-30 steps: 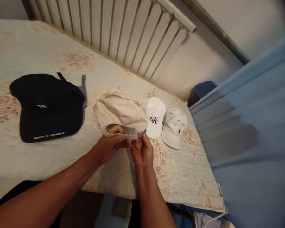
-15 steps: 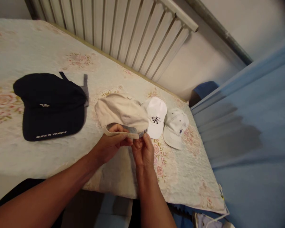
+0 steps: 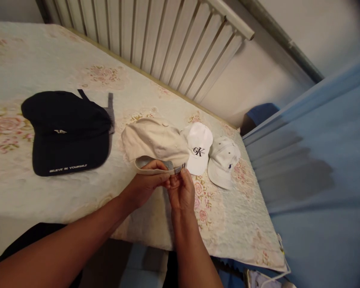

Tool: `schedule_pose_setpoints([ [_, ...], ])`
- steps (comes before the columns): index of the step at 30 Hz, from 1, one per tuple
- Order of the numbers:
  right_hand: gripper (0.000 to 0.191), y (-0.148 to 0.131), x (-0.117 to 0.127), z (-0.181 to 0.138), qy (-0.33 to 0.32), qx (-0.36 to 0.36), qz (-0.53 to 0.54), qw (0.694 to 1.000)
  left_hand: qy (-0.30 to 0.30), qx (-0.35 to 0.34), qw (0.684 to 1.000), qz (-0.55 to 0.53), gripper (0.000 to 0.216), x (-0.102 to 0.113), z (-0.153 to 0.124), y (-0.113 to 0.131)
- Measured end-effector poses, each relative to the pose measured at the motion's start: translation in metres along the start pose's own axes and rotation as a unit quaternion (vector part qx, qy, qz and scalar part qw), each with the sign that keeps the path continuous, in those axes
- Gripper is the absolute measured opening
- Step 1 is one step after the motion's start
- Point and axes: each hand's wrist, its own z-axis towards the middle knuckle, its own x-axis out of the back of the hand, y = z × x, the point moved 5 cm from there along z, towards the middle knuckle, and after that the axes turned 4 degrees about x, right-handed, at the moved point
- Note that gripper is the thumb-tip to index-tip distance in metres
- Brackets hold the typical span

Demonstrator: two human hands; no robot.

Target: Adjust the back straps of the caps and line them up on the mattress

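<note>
A beige cap (image 3: pixel 154 138) lies on the flowered bedcover (image 3: pixel 48 192) with its back strap (image 3: pixel 156 170) turned toward me. My left hand (image 3: pixel 145 184) pinches the strap from the left, fingers closed on it. My right hand (image 3: pixel 181 190) pinches the strap's end by the small metal buckle, fingers closed too. The two hands touch each other at the strap. A white cap with a black logo (image 3: pixel 199 146) sits just right of the beige one.
A dark navy cap (image 3: pixel 67 130) with white lettering lies to the left. A second white cap (image 3: pixel 223 160) rests near the bed's right edge. A white slatted headboard (image 3: pixel 156 40) runs behind, and a blue curtain (image 3: pixel 318 180) hangs at right.
The hands have stayed on the beige cap's strap and drawn slightly closer together. The view has shifted a little, so everything sits slightly further right.
</note>
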Motion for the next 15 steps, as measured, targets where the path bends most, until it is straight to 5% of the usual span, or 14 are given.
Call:
schedule_pose_setpoints([
  [7, 0.021, 0.0025, -0.0030, -0.0015, -0.030, 0.007, -0.014, 0.999, 0.028, -0.028, 0.995, 0.089, 0.023, 0.0036, 0.0023, -0.0026],
  [15, 0.023, 0.0021, -0.0041, -0.0018, -0.017, 0.005, -0.012, 1.000, 0.021, -0.026, 0.997, 0.074, 0.020, 0.0038, 0.0031, -0.0034],
])
